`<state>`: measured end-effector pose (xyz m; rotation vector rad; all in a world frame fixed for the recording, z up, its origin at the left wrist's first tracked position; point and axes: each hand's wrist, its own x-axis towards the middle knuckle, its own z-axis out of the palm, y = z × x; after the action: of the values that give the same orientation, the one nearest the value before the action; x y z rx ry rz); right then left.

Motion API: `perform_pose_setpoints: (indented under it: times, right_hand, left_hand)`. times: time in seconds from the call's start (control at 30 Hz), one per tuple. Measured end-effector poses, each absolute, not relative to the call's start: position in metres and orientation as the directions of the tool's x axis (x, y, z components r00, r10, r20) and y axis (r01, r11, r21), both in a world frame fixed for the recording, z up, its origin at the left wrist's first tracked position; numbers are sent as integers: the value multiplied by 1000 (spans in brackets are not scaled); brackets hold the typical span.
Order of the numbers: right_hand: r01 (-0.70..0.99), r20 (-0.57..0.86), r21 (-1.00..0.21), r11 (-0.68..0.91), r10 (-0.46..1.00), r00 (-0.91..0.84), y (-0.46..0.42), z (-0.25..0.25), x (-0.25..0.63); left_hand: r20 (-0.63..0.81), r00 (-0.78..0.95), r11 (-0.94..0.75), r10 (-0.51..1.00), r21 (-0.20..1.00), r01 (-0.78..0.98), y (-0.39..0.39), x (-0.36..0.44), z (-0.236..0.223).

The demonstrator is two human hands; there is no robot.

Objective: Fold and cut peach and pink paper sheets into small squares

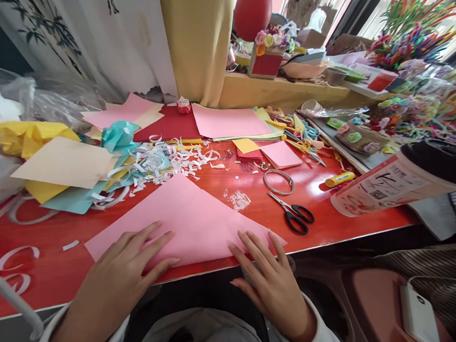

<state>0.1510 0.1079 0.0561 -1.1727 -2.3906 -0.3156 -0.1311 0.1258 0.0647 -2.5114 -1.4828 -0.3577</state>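
A pink sheet of paper (188,214), folded into a triangle, lies on the red table with its long edge along the table's front. My left hand (123,272) rests on the left part of the paper, fingers spread. Flat on its right part lies my right hand (266,278), with the fingers apart as well. Beyond the right hand are black-handled scissors (296,214), a grey ring-shaped coil (279,182) and a small heap of clear bits (239,200).
Shredded white paper (156,160) and coloured sheets (64,163) pile up at the left. Pink sheets (230,122) lie at the back, near several scissors. A large cup (386,185) tilts at the right edge, beside a yellow glue stick (340,179).
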Motion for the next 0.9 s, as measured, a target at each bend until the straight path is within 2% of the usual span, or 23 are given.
perform_pose_setpoints:
  times: [0.1,0.2,0.27,0.33,0.47,0.57,0.9]
  right_hand:
    - [768,492,18,640,663,-564,113,55,149]
    - [770,478,4,638,675,-562,116,51,149]
    - [772,469,-4,636,683,-560,118,49,150]
    - [769,455,-8,639,687,-566,118,46,150]
    - [762,455,-30,647,687,-566,117,43,149]
    - [756,482,-61,652,682,-549,115,42,147]
    - [805,592,-129,579,696,-406,112,41,150]
  left_hand:
    - [304,489,-499,817,-51,865,123,-133,67]
    - [317,497,-475,808,-150,867,117,-126,73]
    - [368,456,-394,810,-234,889,113,-111,78]
    - [466,428,-348,775,-251,903,113,-87,81]
    - [505,483,-503,715,-108,858,119,-46,77]
    - [497,481,-542,722,-25,840,124,-41,69]
    - [473,524,-604,708,22,797,132,-56,65]
